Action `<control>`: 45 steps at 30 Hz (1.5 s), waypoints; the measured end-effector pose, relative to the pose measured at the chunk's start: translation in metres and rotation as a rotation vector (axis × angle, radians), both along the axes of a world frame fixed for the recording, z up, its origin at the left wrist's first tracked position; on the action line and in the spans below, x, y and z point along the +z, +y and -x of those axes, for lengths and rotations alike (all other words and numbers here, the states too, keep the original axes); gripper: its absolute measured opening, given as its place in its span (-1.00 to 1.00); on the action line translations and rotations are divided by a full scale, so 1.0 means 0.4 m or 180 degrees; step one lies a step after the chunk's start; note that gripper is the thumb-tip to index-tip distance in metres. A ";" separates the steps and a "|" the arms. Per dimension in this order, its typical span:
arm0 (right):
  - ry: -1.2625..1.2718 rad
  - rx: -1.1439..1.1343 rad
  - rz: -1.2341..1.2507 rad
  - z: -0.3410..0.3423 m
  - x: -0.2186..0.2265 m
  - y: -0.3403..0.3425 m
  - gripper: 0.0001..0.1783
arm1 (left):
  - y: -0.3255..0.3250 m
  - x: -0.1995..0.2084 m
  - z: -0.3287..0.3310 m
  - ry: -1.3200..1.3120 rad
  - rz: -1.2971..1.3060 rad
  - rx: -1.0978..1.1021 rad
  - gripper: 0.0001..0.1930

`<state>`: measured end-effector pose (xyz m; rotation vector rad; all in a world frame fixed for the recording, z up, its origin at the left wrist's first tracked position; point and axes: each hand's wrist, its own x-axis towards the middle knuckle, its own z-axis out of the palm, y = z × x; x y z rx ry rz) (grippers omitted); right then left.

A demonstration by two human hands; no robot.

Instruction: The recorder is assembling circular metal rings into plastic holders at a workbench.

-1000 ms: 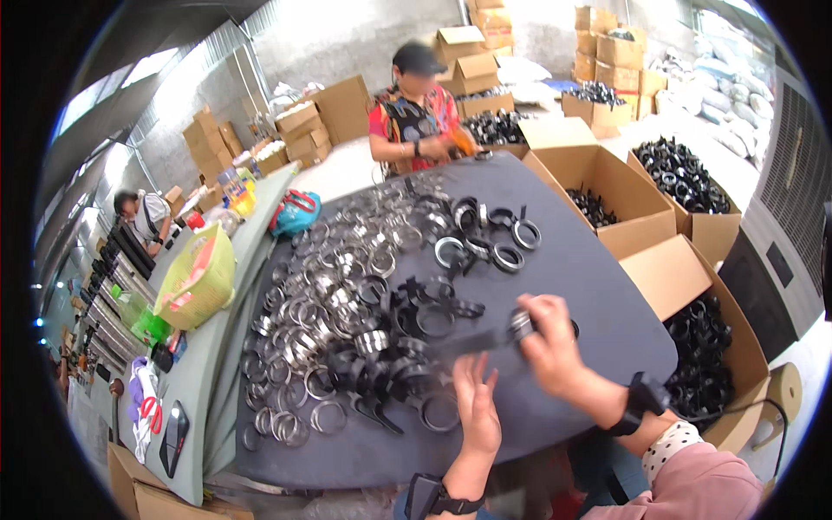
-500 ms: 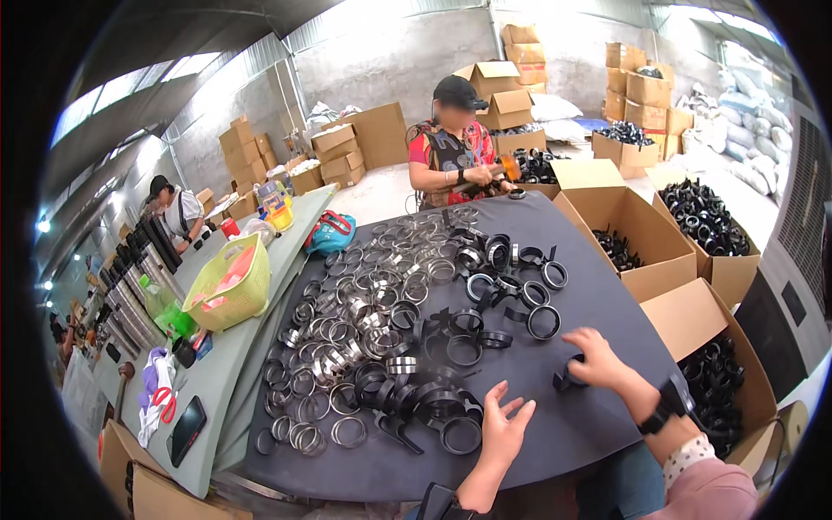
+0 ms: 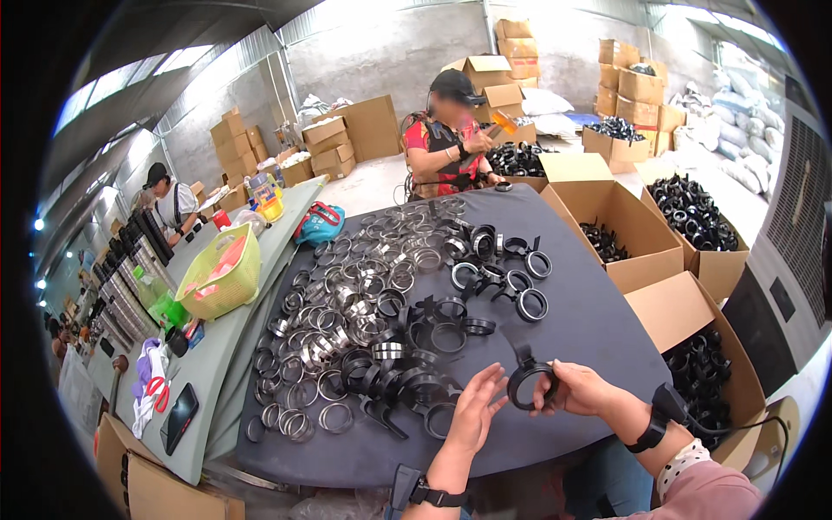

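No readable text, no legible labels or brands, no clear numbers or signs

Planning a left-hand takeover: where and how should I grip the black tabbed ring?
Probably pinch the black tabbed ring by its left rim, from the left: that side faces the open left hand, while the right hand holds the right rim.

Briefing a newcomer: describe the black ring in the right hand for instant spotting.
Find the dark grey table, then the bare right hand over it. The hand holds a round black ring with a protruding tab; nearby black rings lie loose.
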<state>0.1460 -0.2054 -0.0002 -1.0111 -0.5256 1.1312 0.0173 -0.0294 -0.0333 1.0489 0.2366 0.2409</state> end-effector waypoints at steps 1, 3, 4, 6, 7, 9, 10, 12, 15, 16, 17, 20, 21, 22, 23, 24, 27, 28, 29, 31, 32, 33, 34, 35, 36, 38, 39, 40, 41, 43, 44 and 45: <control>0.0370 0.0323 -0.0019 0.008 0.008 0.013 -0.53 | 0.001 0.007 0.007 -0.0341 0.0173 -0.0069 -0.37; 0.0424 0.0473 0.0074 0.023 0.022 0.052 -0.51 | 0.014 0.010 0.017 -0.0685 0.0361 -0.0090 -0.37; 0.0410 0.0574 0.0288 0.031 0.031 0.073 -0.52 | 0.023 0.008 0.019 -0.0892 0.0712 -0.0522 -0.37; 0.0528 0.0882 0.0450 0.039 0.020 0.112 -0.51 | 0.018 0.030 0.027 -0.0925 0.1029 -0.0559 -0.40; 0.0521 0.0949 0.0462 0.049 0.030 0.136 -0.51 | 0.030 0.023 0.034 -0.0940 0.1024 -0.0491 -0.40; 0.0580 0.0982 0.0518 0.065 0.062 0.185 -0.46 | 0.068 -0.005 0.047 -0.1187 0.1118 -0.0594 -0.43; 0.0605 0.1108 0.0480 0.061 0.072 0.206 -0.47 | 0.087 -0.029 0.048 -0.1476 0.1397 -0.0674 -0.55; 0.0000 0.0993 0.0698 0.015 0.089 0.257 -0.52 | 0.045 0.015 0.049 -0.1376 0.1211 0.0513 -0.63; -0.1787 0.0151 0.0945 -0.063 0.079 0.426 -0.64 | 0.044 0.035 0.076 -0.1267 0.0721 0.1975 -0.76; -0.2122 0.0149 0.0890 -0.088 0.066 0.503 -0.67 | 0.045 0.023 0.084 -0.1222 0.0504 0.2094 -0.74; -0.2499 0.0061 0.0838 -0.114 0.081 0.560 -0.70 | 0.041 0.017 0.075 -0.1227 0.0299 0.2133 -0.73; -0.4213 0.0091 0.0641 -0.091 0.085 0.750 -0.76 | 0.035 0.001 0.062 -0.1068 -0.0204 0.2309 -0.62; -0.4606 0.0082 0.0459 -0.096 0.062 0.808 -0.77 | 0.032 0.002 0.054 -0.0987 -0.0234 0.2316 -0.60; -0.4833 0.0189 0.0275 -0.081 0.044 0.862 -0.75 | 0.035 -0.003 0.052 -0.0892 -0.0167 0.2301 -0.57; -0.5547 0.0000 0.0116 -0.080 0.013 0.909 -0.76 | 0.032 0.009 0.045 -0.0893 -0.0130 0.2332 -0.57; -0.5685 -0.0101 0.0454 -0.081 -0.018 0.943 -0.77 | 0.037 0.007 0.039 -0.0910 -0.0127 0.2275 -0.57; -0.5595 -0.0096 0.0917 -0.077 -0.073 0.988 -0.76 | 0.050 0.015 0.052 -0.0812 -0.0058 0.2232 -0.58; -0.5398 -0.0066 0.1069 -0.081 -0.078 0.988 -0.75 | 0.054 0.021 0.060 -0.0740 -0.0003 0.2178 -0.59; -0.5181 -0.0216 0.0970 -0.076 -0.062 0.974 -0.73 | 0.061 0.019 0.063 -0.0747 -0.0003 0.2216 -0.59; -0.4656 -0.0491 0.0297 -0.088 -0.018 0.917 -0.71 | 0.065 0.019 0.062 -0.1039 0.0581 0.2261 -0.60; -0.3973 -0.0293 0.0331 -0.094 0.016 0.874 -0.69 | 0.067 0.016 0.058 -0.1135 0.0674 0.2275 -0.60; -0.2809 0.0031 0.0567 -0.072 0.093 0.805 -0.64 | 0.069 0.019 0.051 -0.1273 0.0673 0.2281 -0.62; -0.2395 0.0045 0.0445 -0.070 0.124 0.749 -0.65 | 0.070 0.025 0.047 -0.1295 0.0789 0.2262 -0.63; -0.1972 0.0071 0.0334 -0.067 0.138 0.696 -0.66 | 0.068 0.030 0.049 -0.1298 0.0918 0.2250 -0.64; -0.1986 0.0021 0.0337 -0.061 0.155 0.645 -0.66 | 0.070 0.035 0.045 -0.1465 0.1130 0.2204 -0.66; -0.0912 0.0286 -0.0151 -0.038 0.170 0.548 -0.67 | 0.070 0.023 0.046 -0.1290 0.1143 0.2350 -0.69; -0.0936 0.0286 -0.0279 -0.025 0.183 0.490 -0.69 | 0.069 0.012 0.043 -0.1272 0.1218 0.2342 -0.70; -0.1215 0.0146 -0.0273 -0.015 0.201 0.425 -0.70 | 0.061 0.018 0.037 -0.1262 0.1212 0.2272 -0.71; -0.1469 0.0049 -0.0258 -0.003 0.212 0.371 -0.70 | 0.056 0.016 0.033 -0.1252 0.1239 0.2233 -0.72; -0.2400 -0.0419 0.0062 0.018 0.210 0.255 -0.74 | 0.044 0.019 0.022 -0.1276 0.1167 0.2137 -0.74; -0.3441 -0.0542 -0.0101 0.014 0.201 0.202 -0.73 | 0.042 0.012 0.016 -0.1299 0.1092 0.2109 -0.75; -0.4480 -0.0638 -0.0236 0.011 0.192 0.153 -0.72 | 0.047 0.008 0.012 -0.1378 0.1049 0.2020 -0.76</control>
